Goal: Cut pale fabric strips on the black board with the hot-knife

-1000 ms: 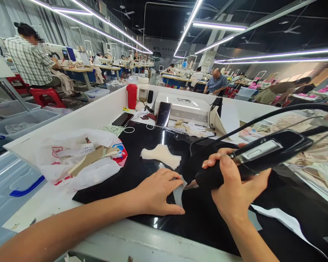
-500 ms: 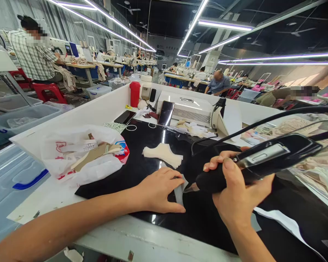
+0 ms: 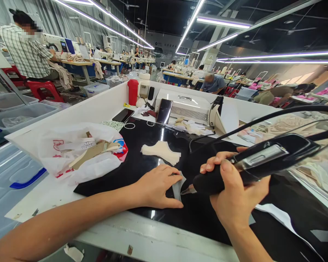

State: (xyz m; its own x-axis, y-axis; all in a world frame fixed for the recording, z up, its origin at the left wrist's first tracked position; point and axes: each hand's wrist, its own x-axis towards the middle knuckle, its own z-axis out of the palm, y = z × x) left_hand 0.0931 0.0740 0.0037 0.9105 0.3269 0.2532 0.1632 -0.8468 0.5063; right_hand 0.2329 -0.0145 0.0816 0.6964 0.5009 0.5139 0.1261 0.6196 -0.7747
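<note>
Left hand (image 3: pixel 157 187) is spread over the grey piece (image 3: pixel 177 190); right hand (image 3: pixel 233 198) grips the tool (image 3: pixel 258 162). Bag (image 3: pixel 98 173) lies left, cream piece (image 3: pixel 161 152) beyond; table edge (image 3: pixel 150 236) runs nearside.

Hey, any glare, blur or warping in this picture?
Head view: white glare streaks the black mat, seemingly from the ceiling lights; head view: the metal tip by the gray scrap looks soft; head view: the left forearm seems stretched towards the lower left; head view: pixel blocks hide part of the person in the checked shirt.

There are two phones (image 3: pixel 164 110), one red cup (image 3: pixel 132 92) and one handheld tool (image 3: pixel 273 160).
</note>
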